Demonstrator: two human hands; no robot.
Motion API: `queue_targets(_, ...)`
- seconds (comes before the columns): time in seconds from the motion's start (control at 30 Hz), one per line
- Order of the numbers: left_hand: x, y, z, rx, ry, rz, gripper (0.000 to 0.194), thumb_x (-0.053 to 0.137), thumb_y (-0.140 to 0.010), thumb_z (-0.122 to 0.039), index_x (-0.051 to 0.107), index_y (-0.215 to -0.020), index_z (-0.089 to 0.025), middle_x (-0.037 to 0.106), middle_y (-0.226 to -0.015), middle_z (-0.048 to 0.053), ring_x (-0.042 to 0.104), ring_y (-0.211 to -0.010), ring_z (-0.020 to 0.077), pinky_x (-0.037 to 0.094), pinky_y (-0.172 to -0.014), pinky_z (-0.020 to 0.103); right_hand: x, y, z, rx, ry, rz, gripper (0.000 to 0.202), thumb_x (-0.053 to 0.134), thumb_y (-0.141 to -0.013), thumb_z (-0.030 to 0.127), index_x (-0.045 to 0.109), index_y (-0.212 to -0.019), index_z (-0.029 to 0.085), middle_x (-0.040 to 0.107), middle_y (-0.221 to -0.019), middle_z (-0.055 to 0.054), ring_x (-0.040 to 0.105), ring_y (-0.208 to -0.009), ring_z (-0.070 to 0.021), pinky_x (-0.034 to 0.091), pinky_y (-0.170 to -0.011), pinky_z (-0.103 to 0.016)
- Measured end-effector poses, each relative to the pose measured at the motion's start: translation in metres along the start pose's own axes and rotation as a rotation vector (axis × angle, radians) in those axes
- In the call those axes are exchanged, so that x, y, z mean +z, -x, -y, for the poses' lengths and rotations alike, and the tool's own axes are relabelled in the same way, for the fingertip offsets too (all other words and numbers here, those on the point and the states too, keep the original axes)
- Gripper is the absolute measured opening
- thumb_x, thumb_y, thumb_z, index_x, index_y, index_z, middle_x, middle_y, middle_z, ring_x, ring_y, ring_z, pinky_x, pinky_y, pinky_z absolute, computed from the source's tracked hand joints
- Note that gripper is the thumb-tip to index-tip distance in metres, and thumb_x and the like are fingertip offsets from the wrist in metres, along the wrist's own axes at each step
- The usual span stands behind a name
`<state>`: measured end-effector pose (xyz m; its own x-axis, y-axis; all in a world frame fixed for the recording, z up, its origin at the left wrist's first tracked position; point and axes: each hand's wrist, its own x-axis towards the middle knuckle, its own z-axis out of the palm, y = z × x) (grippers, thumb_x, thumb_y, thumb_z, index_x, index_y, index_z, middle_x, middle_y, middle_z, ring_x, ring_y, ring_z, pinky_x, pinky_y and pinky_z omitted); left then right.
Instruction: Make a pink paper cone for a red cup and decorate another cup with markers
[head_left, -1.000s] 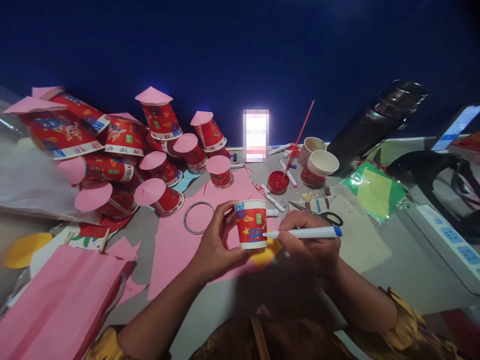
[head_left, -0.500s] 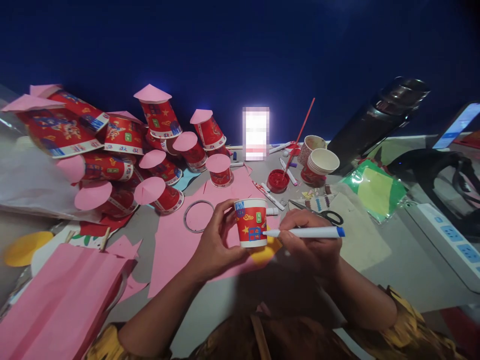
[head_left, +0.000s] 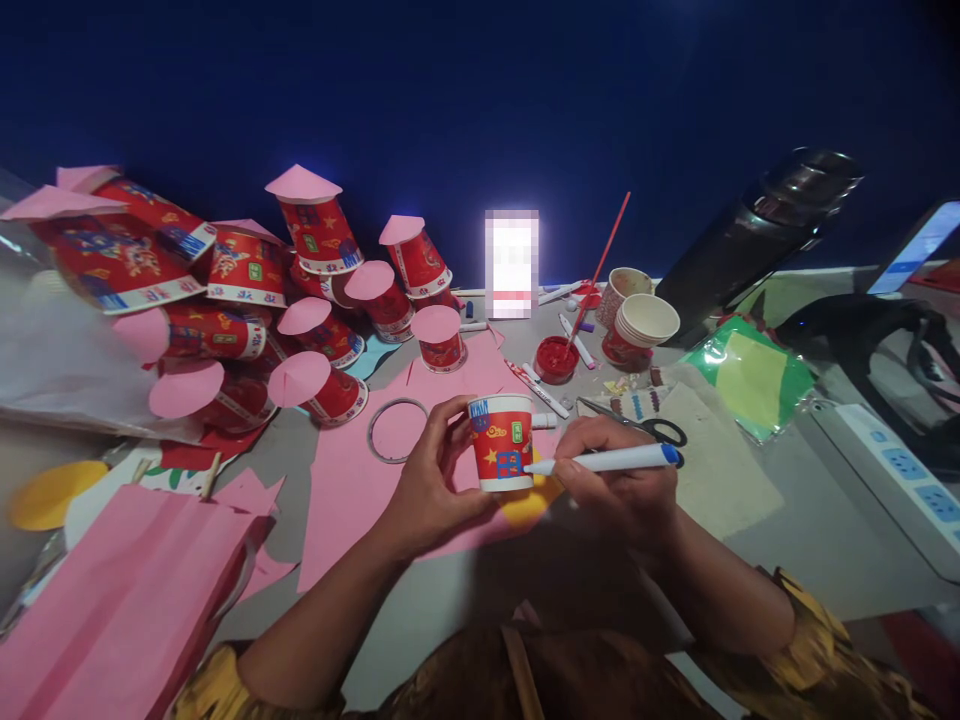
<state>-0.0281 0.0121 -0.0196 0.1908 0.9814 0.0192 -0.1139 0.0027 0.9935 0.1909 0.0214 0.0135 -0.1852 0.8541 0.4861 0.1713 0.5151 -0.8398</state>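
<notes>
A red paper cup [head_left: 504, 440] with white bands, gold marks and a blue window drawn low on its side is gripped by my left hand [head_left: 435, 475], thumb near its base and fingers behind. Between the fingers of my right hand [head_left: 619, 490] is a white marker [head_left: 622, 458] with a blue end. Its tip meets the cup, or lies very near it, at the right edge of the blue window. Under the cup lie pink paper [head_left: 360, 510] and a yellow piece [head_left: 529, 508]. A marker cap [head_left: 545, 421] shows just behind the cup.
Several red cups with pink cone tops [head_left: 311, 225] are piled at the left. Behind my hands are a red paint pot [head_left: 556, 360] with a brush, stacked paper cups [head_left: 646, 330] and scissors [head_left: 664, 431]. A black flask [head_left: 757, 240] and a power strip [head_left: 892, 480] stand rightward.
The marker's blue end has risen slightly and swung left, and its tip has shifted a little along the drawn window. The cup stays in my left hand.
</notes>
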Motion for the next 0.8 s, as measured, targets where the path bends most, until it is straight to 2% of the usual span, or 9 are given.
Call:
queue_targets(0.1, -0.0004, -0.0002, 0.0, 0.003, -0.003, 0.006, 0.082, 0.085, -0.067, -0.012, 0.049, -0.138, -0.028, 0.056, -0.143, 0.009, 0.058, -0.14, 0.03, 0.047, -0.121, 0.049, 0.0, 0.0001, 0.0004, 0.015, -0.015, 0.032, 0.011, 0.07, -0.084, 0.013, 0.069, -0.077, 0.022, 0.071, -0.067, 0.003, 0.063, -0.056, -0.0119, 0.048, -0.056, -0.023)
queue_targets(0.23, -0.0004, -0.0007, 0.001, 0.023, 0.014, 0.014, 0.081, 0.084, -0.068, -0.011, 0.049, -0.139, -0.028, 0.056, -0.144, 0.009, 0.057, -0.14, 0.0301, 0.046, -0.122, 0.051, 0.0001, 0.0, 0.0003, 0.006, 0.02, -0.019, 0.011, 0.069, -0.082, 0.013, 0.069, -0.075, 0.021, 0.072, -0.067, 0.001, 0.064, -0.057, -0.0132, 0.05, -0.058, -0.025)
queue_targets(0.4, -0.0011, -0.0011, 0.0019, 0.022, 0.001, 0.006, 0.083, 0.085, -0.067, -0.012, 0.048, -0.139, -0.027, 0.057, -0.142, 0.01, 0.057, -0.14, 0.0314, 0.044, -0.122, 0.054, -0.0008, -0.0016, 0.0017, 0.031, 0.01, 0.012, 0.011, 0.069, -0.082, 0.014, 0.068, -0.074, 0.021, 0.068, -0.063, 0.002, 0.06, -0.053, -0.0121, 0.047, -0.053, -0.024)
queue_targets(0.6, -0.0012, -0.0006, -0.0003, 0.066, -0.106, -0.017, 0.083, 0.088, -0.065, -0.017, 0.049, -0.138, -0.028, 0.052, -0.142, 0.009, 0.056, -0.138, 0.0308, 0.046, -0.121, 0.051, -0.0009, -0.0023, 0.0022, 0.035, 0.047, -0.194, 0.012, 0.068, -0.082, 0.011, 0.07, -0.077, 0.022, 0.069, -0.068, 0.003, 0.063, -0.057, -0.0116, 0.05, -0.055, -0.022)
queue_targets(0.8, -0.006, 0.0007, 0.0012, 0.156, -0.355, -0.033, 0.086, 0.085, -0.068, -0.022, 0.047, -0.145, -0.03, 0.048, -0.143, 0.009, 0.053, -0.137, 0.0323, 0.048, -0.119, 0.053, -0.0029, 0.0017, -0.0053, 0.078, 0.079, -0.237, 0.012, 0.073, -0.082, 0.013, 0.074, -0.087, 0.023, 0.071, -0.074, 0.002, 0.065, -0.057, -0.0117, 0.05, -0.053, -0.021)
